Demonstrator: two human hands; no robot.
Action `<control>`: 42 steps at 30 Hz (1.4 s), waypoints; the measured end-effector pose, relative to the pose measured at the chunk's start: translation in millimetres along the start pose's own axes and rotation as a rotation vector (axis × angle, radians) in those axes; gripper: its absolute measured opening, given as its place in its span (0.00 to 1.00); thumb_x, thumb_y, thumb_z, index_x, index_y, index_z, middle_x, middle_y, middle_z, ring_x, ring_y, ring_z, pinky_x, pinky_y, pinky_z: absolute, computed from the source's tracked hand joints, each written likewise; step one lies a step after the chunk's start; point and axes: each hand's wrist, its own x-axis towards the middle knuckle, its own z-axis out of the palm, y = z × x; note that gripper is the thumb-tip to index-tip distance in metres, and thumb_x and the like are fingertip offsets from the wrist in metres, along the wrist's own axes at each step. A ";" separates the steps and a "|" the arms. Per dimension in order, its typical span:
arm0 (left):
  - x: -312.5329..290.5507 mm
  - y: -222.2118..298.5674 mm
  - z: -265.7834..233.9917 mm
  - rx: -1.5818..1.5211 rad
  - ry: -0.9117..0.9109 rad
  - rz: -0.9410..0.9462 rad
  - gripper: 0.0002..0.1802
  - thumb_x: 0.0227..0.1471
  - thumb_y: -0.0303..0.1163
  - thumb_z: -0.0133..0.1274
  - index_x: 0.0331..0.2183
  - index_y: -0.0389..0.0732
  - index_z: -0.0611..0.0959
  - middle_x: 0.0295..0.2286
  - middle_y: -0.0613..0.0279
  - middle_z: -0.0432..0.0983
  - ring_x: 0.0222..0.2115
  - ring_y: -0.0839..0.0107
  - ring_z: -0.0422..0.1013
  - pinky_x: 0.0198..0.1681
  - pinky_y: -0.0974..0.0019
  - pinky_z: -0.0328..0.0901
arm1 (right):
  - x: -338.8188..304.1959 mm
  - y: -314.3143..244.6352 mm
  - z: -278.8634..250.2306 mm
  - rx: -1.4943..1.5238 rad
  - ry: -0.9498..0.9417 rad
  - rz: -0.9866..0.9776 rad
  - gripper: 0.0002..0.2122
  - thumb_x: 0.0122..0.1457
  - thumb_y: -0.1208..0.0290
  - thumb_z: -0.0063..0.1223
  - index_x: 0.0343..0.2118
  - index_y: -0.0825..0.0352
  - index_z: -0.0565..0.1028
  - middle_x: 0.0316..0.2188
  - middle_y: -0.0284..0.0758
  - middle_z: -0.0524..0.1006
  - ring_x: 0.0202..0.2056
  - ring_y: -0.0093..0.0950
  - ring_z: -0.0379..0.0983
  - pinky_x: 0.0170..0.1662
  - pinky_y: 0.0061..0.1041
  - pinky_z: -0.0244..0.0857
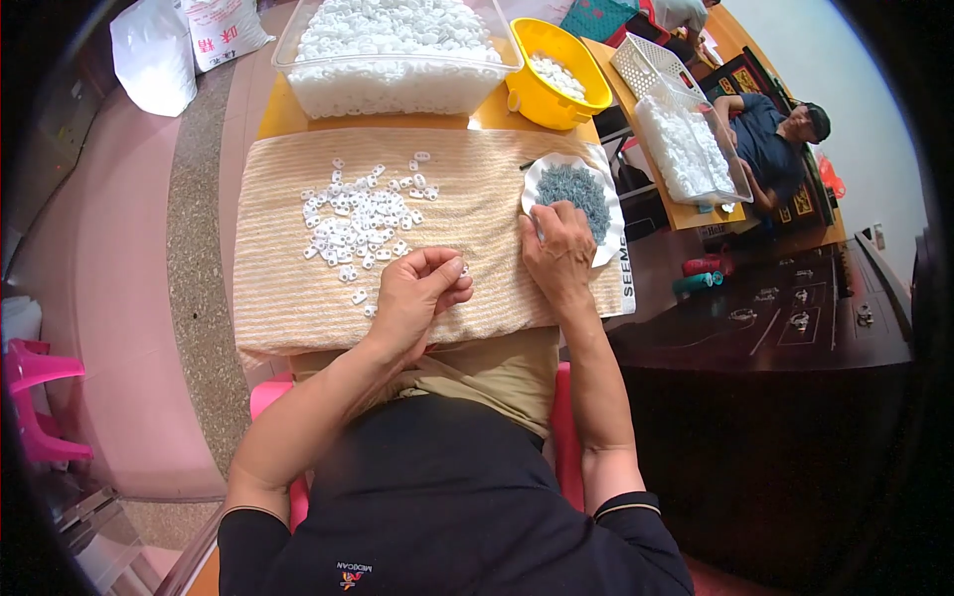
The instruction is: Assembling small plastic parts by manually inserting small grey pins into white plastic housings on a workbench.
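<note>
My left hand is closed in a pinch over the towel. A small white plastic piece shows at its fingertips, mostly covered by thumb and finger. My right hand reaches over the near edge of a white scalloped plate, fingers curled down at a heap of tiny grey-blue parts, too small to name. What those fingers hold is hidden. Left of my hands, many loose white plastic pieces with dark holes lie scattered on the striped, yellowish towel.
Behind the towel stand a clear tub full of white pieces and a yellow basin with more. To the right, a person sits beside another filled clear bin. White sacks and a pink stool are on the left.
</note>
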 end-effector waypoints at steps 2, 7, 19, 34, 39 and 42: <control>0.2 -0.3 0.1 -0.004 0.008 -0.005 0.08 0.56 0.27 0.53 0.38 0.34 0.77 0.29 0.62 0.74 0.30 0.75 0.73 0.36 0.72 0.73 | -0.1 -0.9 -1.2 -0.025 0.007 -0.012 0.06 0.50 0.70 0.58 0.29 0.65 0.76 0.28 0.35 0.74 0.33 0.37 0.70 0.36 0.34 0.64; -0.7 -0.4 0.5 0.009 0.008 -0.003 0.08 0.56 0.27 0.53 0.38 0.34 0.76 0.29 0.62 0.74 0.30 0.75 0.73 0.35 0.71 0.73 | 0.5 -1.3 -1.5 -0.014 0.031 -0.046 0.05 0.50 0.71 0.58 0.28 0.64 0.76 0.28 0.35 0.74 0.32 0.37 0.70 0.35 0.34 0.64; -0.5 0.0 1.4 -0.022 0.023 0.019 0.08 0.55 0.25 0.53 0.36 0.31 0.77 0.29 0.60 0.75 0.29 0.75 0.73 0.35 0.72 0.73 | -2.6 -19.7 -1.3 0.286 0.134 -0.137 0.04 0.51 0.80 0.56 0.31 0.69 0.75 0.26 0.38 0.76 0.29 0.36 0.72 0.32 0.30 0.65; 4.7 3.7 -3.5 -0.035 0.003 -0.006 0.09 0.54 0.23 0.54 0.39 0.32 0.77 0.32 0.58 0.77 0.32 0.74 0.74 0.39 0.71 0.73 | -23.3 -40.2 -1.3 1.413 -0.546 0.501 0.07 0.57 0.78 0.56 0.37 0.73 0.77 0.31 0.33 0.79 0.32 0.18 0.74 0.39 0.17 0.69; 5.4 6.2 -4.1 -0.042 0.006 -0.030 0.09 0.54 0.23 0.54 0.39 0.32 0.77 0.31 0.57 0.77 0.31 0.73 0.75 0.39 0.71 0.73 | -22.2 -42.2 -1.1 1.458 -0.555 0.564 0.07 0.57 0.77 0.56 0.37 0.73 0.77 0.31 0.33 0.79 0.32 0.18 0.74 0.38 0.17 0.68; 4.8 7.0 -3.0 -0.057 0.003 -0.045 0.09 0.54 0.23 0.54 0.39 0.32 0.78 0.31 0.57 0.78 0.31 0.73 0.75 0.38 0.71 0.73 | -22.7 -41.0 1.9 1.463 -0.541 0.578 0.07 0.57 0.76 0.56 0.37 0.73 0.78 0.31 0.33 0.80 0.32 0.18 0.74 0.38 0.17 0.68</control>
